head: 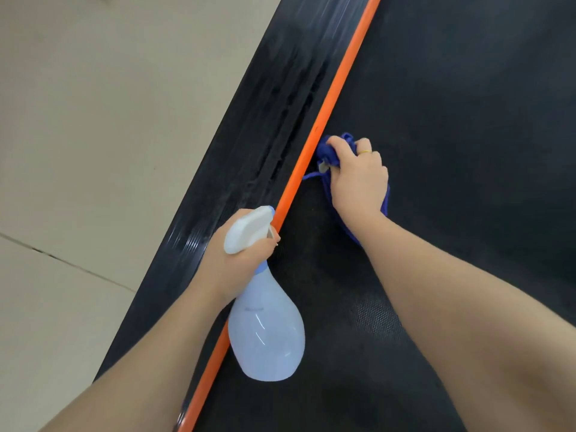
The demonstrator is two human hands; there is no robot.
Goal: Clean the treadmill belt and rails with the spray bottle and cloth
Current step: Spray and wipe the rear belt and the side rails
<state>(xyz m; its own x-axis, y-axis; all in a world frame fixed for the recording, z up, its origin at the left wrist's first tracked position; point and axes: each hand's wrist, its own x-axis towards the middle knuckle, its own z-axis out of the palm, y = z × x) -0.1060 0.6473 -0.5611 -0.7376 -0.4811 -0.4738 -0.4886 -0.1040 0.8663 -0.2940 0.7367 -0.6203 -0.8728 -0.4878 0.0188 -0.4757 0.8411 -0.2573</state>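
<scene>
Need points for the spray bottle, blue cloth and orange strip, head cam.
spray bottle (266, 335), head view, on its pale blue body.
blue cloth (327, 151), head view, on the bunched part left of the fingers.
orange strip (336, 85), head view, on its bare middle run.

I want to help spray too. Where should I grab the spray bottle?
Probably best at the thin neck under the white spray head, where the left hand grips the spray bottle now. Come from the back, opposite the nozzle, so a finger reaches the trigger. The round belly looks too wide and smooth for a small grip.
</scene>
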